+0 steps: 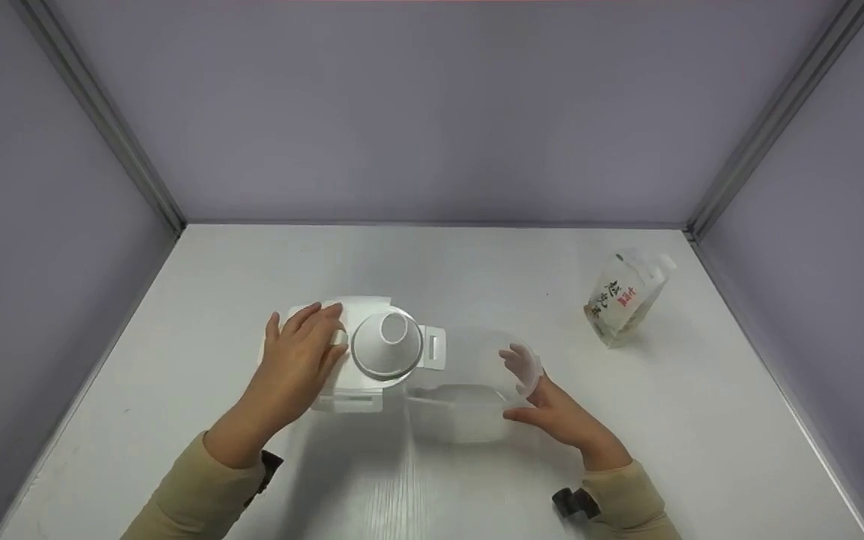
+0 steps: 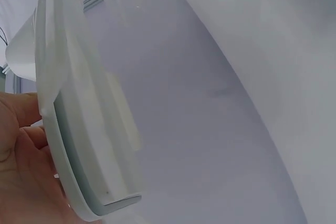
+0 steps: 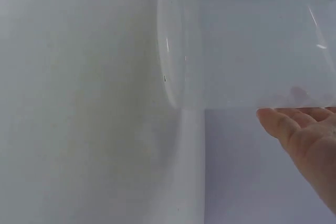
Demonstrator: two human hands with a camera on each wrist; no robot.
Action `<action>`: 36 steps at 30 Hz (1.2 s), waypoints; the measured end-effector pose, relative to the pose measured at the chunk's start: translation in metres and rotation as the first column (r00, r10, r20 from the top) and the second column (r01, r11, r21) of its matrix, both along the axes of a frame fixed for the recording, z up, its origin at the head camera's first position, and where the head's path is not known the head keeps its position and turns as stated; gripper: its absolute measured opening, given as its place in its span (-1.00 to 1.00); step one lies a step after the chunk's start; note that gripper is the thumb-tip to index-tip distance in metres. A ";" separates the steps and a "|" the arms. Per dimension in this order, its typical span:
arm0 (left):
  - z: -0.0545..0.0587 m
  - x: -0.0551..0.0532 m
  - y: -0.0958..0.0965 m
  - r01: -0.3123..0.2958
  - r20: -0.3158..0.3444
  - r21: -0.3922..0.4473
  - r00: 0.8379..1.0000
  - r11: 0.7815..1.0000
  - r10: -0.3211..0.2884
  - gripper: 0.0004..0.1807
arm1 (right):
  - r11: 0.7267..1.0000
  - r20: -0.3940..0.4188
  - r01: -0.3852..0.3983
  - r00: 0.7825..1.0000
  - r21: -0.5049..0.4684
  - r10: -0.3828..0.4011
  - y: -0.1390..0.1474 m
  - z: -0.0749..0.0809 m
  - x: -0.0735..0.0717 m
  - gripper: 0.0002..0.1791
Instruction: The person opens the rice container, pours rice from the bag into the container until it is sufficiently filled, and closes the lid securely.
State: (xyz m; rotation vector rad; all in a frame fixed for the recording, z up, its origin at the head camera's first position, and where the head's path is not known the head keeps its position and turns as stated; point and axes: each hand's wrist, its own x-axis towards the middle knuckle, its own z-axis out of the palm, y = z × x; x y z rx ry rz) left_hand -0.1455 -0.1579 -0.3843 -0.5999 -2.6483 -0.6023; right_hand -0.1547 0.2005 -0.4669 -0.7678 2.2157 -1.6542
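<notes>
My left hand (image 1: 298, 352) grips a white plastic lid (image 1: 361, 379) from above, its thumb and fingers around a raised part. The lid carries a cone-shaped spout (image 1: 393, 334) and side latches. In the left wrist view, the lid (image 2: 86, 114) appears edge-on, with the hand on its outer face. A clear plastic container (image 3: 252, 51) stands on the table in the right wrist view. Against its side wall rests my right hand (image 1: 552, 409), thumb and fingers spread apart. Seen from above, the container's see-through walls are hard to make out.
A clear bag (image 1: 623, 300) printed with black and red characters stands at the back right of the white table (image 1: 199, 300). Grey panels (image 1: 432, 112) enclose the table at the back and both sides.
</notes>
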 end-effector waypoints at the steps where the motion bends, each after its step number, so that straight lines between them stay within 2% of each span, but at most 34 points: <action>1: 0.000 0.000 -0.002 -0.002 0.002 0.002 1.000 1.000 0.002 -0.83 | 1.000 0.000 -0.001 1.000 0.000 0.001 0.000 0.000 0.000 -0.01; 8: -0.001 0.003 -0.019 -0.034 0.041 0.024 0.999 0.999 0.033 -0.77 | 1.000 0.008 0.001 1.000 0.002 -0.001 0.001 -0.001 0.000 0.00; 14: -0.001 0.006 -0.034 -0.058 0.047 0.037 0.997 0.998 0.056 -0.83 | 1.000 0.031 0.008 0.999 0.001 -0.008 0.001 -0.001 0.001 0.01; 20: -0.001 0.008 -0.047 -0.084 0.074 0.046 0.994 0.995 0.081 -0.81 | 1.000 0.015 0.005 1.000 0.006 -0.006 0.003 -0.001 0.002 -0.01; 24: -0.002 0.009 -0.053 -0.104 0.095 0.049 0.991 0.993 0.099 -0.81 | 1.000 0.016 0.004 1.000 0.007 -0.004 0.004 -0.001 0.003 -0.01; 36: -0.010 0.005 -0.065 -0.119 0.093 0.064 0.989 0.991 0.113 -0.82 | 0.999 0.002 0.016 1.000 0.037 -0.017 0.004 -0.001 0.006 -0.01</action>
